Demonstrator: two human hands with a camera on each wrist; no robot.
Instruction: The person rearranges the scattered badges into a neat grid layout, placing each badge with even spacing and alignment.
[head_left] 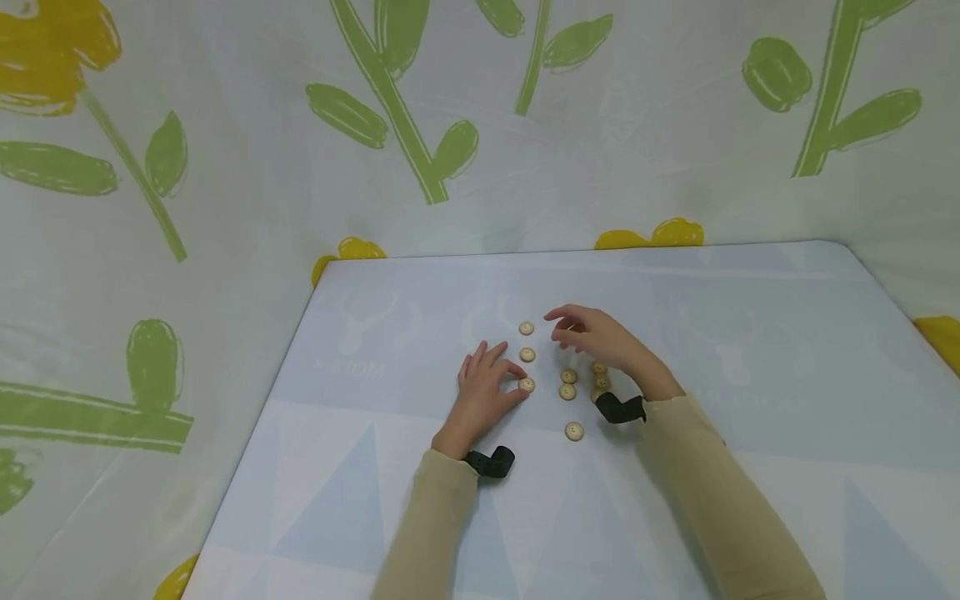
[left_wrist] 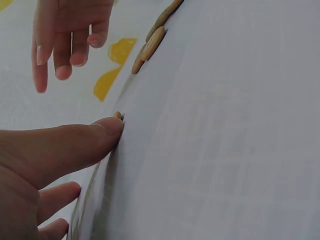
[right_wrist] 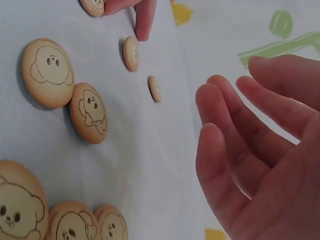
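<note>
My left hand (head_left: 486,392) pinches a round wooden disc (head_left: 527,384) at its edges between thumb and forefinger, low on the table; its other fingers are spread. In the left wrist view the thumb hides most of that disc. Above it in a line lie two more discs, a nearer one (head_left: 527,354) and a farther one (head_left: 526,328). My right hand (head_left: 600,335) hovers to the right of them with loosely bent fingers and holds nothing. Animal faces are drawn on the discs, as on this one (right_wrist: 48,73) in the right wrist view.
Two touching discs (head_left: 568,384) lie between the hands, with a single disc (head_left: 573,431) nearer to me. Several discs (head_left: 600,368) cluster under the right wrist, partly hidden by its black wrist camera (head_left: 619,408). A patterned cloth (head_left: 247,233) hangs behind the pale blue table (head_left: 750,333).
</note>
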